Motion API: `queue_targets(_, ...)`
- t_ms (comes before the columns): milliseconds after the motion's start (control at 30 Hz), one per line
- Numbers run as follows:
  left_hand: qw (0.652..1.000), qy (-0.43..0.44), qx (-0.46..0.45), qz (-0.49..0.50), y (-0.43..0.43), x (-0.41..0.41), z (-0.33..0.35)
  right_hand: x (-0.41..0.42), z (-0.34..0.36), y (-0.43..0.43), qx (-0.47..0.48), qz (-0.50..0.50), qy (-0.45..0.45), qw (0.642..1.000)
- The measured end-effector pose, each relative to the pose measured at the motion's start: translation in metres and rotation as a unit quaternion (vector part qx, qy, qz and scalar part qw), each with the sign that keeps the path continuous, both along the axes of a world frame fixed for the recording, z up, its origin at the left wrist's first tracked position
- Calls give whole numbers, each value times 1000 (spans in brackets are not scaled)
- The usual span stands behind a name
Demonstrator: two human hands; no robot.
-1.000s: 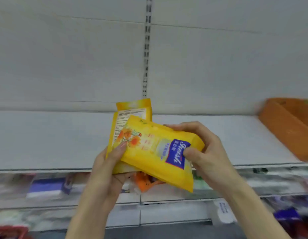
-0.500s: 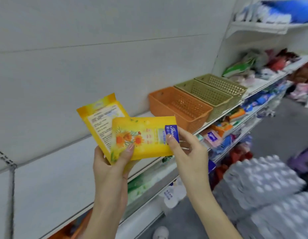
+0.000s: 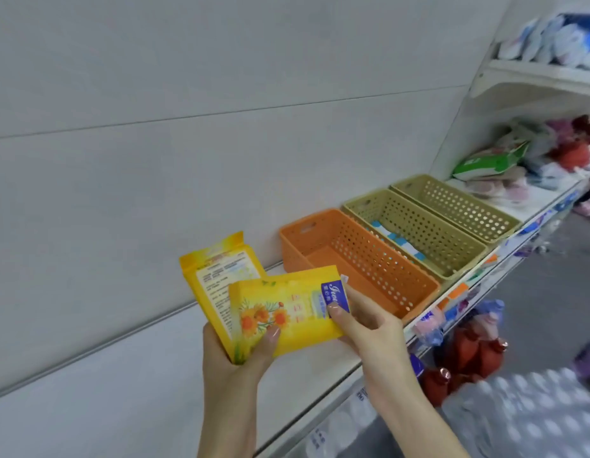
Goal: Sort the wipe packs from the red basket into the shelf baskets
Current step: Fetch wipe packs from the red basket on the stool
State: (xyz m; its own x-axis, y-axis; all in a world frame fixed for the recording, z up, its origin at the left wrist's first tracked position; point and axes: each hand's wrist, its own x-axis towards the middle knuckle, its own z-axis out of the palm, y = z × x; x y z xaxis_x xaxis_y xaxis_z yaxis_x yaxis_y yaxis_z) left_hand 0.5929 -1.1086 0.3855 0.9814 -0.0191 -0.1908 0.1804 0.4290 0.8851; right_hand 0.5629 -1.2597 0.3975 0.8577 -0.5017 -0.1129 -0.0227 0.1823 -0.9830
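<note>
A rear pack [image 3: 211, 276] was held in the left grip [image 3: 234, 358]; the front pack [image 3: 283, 314], fanned clear, was pinched by the right grip [image 3: 366, 328], likely for the orange basket [image 3: 386, 269].

A white back panel [image 3: 188, 94] rises behind a long white shelf [image 3: 121, 391]. Further along, a green-and-white bag [image 3: 485, 163] lies among blurred goods; blue-and-white packs [image 3: 564, 38] fill an upper shelf [image 3: 535, 72]. Below stand red bottles [image 3: 465, 352] beside plastic-wrapped rolls [image 3: 525, 418] on the grey floor [image 3: 551, 276].
</note>
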Motion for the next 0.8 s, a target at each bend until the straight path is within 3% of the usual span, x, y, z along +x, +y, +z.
queue_targets(167, 998, 54, 3, -18, -34, 26, -2, 32, 0, -54, 44, -22, 23, 999)
queue_targets(300, 994, 94, 29, 43, -39, 53, -14, 68, -7, -110, 20, -85, 55, 995)
queue_targets(433, 988, 117, 60, 77, -40, 74, -24, 116, -22, -157, -141, -117, 87, 979)
queue_targets(633, 983, 141, 92, 69, -63, 88, -37, 173, -42, -166, -333, -78, 154, 927)
queue_targets(800, 977, 137, 146, 71, -91, 93, -43, 187, -53, -151, -371, -14, 164, 914)
